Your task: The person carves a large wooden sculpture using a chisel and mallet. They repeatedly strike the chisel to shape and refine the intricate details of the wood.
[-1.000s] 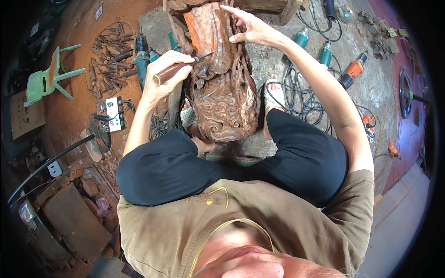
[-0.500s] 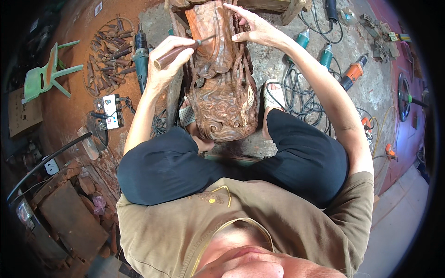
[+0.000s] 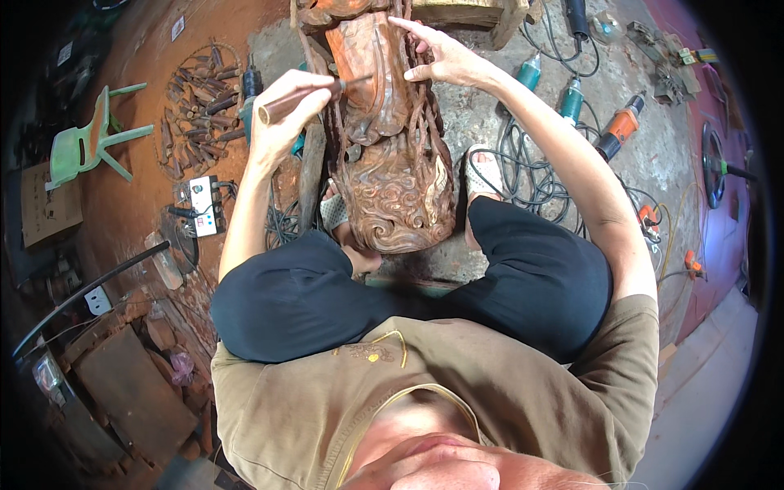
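Between my feet lies a long brown wood carving (image 3: pixel 396 200), its near end covered with swirling relief and its far part smoother and reddish. My left hand (image 3: pixel 282 135) is closed round the wooden handle of a carving chisel (image 3: pixel 294 104). The thin metal blade points right, its tip at the smooth part of the carving; whether it bites into the wood I cannot tell. Along the carving's far right edge, my right hand (image 3: pixel 447 61) rests with its fingers stretched and apart, touching the wood and holding nothing.
To the left lie a pile of wooden-handled tools (image 3: pixel 200 110), a green plastic chair (image 3: pixel 98 139) and a white power box (image 3: pixel 204 208). On the right are green power tools (image 3: pixel 572 100), an orange one (image 3: pixel 621 128) and tangled black cables (image 3: pixel 531 171). A wooden bench (image 3: pixel 465 15) stands beyond.
The whole view has shifted slightly, so the carving appears lower. The chisel has drawn back a little to the left and lies flatter. My right hand keeps its place on the carving's edge.
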The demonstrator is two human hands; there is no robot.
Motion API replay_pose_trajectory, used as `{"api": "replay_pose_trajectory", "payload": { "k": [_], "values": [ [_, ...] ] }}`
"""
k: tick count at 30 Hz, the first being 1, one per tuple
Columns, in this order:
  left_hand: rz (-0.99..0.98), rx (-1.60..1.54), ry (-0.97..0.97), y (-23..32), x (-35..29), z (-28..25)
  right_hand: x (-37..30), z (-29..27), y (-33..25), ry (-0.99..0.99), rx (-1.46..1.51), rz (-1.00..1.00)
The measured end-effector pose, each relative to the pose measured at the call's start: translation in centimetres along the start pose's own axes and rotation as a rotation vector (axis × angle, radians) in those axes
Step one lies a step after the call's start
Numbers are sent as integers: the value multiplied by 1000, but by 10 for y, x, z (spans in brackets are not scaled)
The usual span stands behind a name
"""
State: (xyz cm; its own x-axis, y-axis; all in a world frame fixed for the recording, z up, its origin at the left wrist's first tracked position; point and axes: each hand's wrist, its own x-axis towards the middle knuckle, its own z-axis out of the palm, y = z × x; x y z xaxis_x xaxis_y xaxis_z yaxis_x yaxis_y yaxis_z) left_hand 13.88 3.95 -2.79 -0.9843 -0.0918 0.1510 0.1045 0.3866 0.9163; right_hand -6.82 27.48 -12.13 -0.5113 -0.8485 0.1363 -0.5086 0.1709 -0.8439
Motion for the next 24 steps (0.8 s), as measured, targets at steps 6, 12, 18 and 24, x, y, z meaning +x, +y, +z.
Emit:
{"api": "replay_pose_trajectory", "payload": {
  "k": [6, 12, 18, 24],
  "values": [
    [107, -46, 164, -7, 33, 26, -2, -1, -4, 3, 15, -50],
    [169, -15, 180, -21, 51, 26, -2, -2, -6, 9, -7, -34],
    [268, 118, 178, -18, 47, 32, -1, -1, -2, 6, -4, -2],
    [324, 310, 111, -15, 18, 36, 0, 1, -2, -8, 23, 18]
  ]
}}
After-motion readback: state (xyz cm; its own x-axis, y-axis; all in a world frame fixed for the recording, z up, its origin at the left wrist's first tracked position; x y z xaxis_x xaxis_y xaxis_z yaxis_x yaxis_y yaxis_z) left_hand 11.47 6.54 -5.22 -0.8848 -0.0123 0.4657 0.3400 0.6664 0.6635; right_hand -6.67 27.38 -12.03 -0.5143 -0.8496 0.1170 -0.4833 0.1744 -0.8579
